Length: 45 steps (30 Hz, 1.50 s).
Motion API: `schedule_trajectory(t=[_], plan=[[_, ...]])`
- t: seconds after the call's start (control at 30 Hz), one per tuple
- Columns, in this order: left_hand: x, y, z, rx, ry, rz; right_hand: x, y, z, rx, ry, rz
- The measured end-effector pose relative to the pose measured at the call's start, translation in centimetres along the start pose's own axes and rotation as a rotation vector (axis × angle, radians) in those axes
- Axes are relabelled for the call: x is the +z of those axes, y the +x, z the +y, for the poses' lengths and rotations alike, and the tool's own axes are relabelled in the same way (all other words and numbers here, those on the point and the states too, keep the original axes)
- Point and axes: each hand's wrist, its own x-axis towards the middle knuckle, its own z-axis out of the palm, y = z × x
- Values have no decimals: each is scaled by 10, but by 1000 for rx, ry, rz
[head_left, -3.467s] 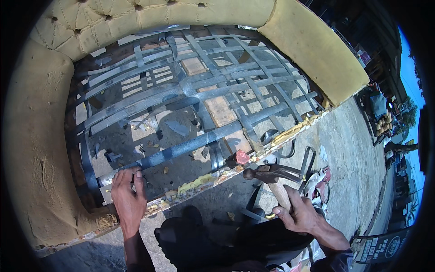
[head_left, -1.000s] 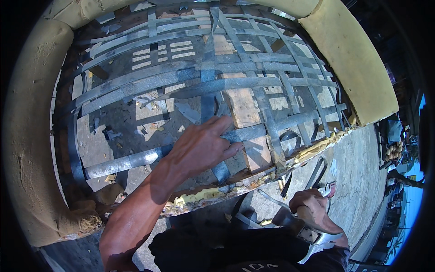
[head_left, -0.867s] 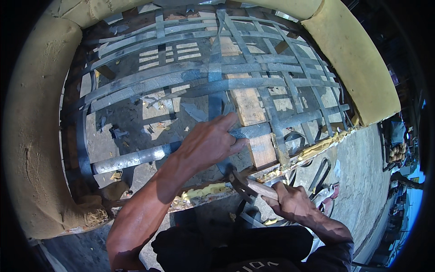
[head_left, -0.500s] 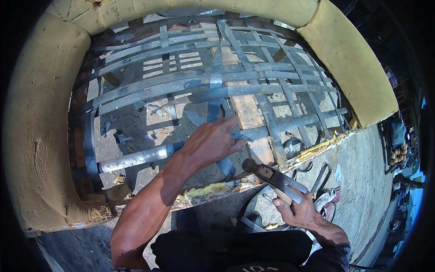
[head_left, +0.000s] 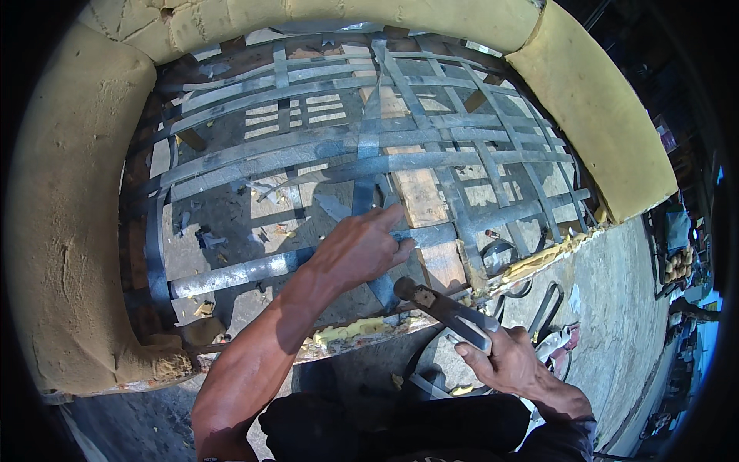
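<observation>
Yellow foam covers the back (head_left: 323,19) and both arms of a sofa frame (head_left: 73,208), with a lattice of grey straps (head_left: 254,158) stretched between them. Over the front crosswise strap (head_left: 239,273) lies the left hand (head_left: 356,248), near where a blue-grey lengthwise strap (head_left: 365,192) runs down to the front rail (head_left: 354,331). Its forefinger and thumb point right, parted, with the front strap showing between them; whether the other fingers grip anything is hidden. A wooden plank (head_left: 423,199) lies beneath the straps, just right of that hand.

Closed around a hammer (head_left: 439,306), the right hand (head_left: 509,362) is in front of the rail. The hammer's round face points up and left, toward the lower end of the lengthwise strap; its claw is near the right thumb. Torn yellow foam clings along the rail. Past it, a dark loop of strap (head_left: 545,308) lies on the grey floor (head_left: 608,300) beside a pink and white bundle (head_left: 566,343).
</observation>
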Motion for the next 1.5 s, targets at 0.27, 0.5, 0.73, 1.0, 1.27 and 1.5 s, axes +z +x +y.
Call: schedule_trajectory(t=[0.27, 0.5, 0.73, 1.0, 1.27, 1.5], plan=[[-22, -3, -32, -161, 250, 154, -11, 12, -23, 114, 76, -88], [-55, 4, -16, -183, 299, 303, -18, -48, 46, 122, 94, -60], [-34, 8, -3, 23, 55, 154, 94, -116, 169, 597, 532, 124], [-25, 0, 29, 260, 39, -238, 171, -123, 282, 819, 4, -13], [-25, -2, 28, 91, 44, -343, 182, -144, 340, 769, -111, -20], [-31, -7, 26, 127, -1, -269, 189, -163, 336, 872, -350, -122]])
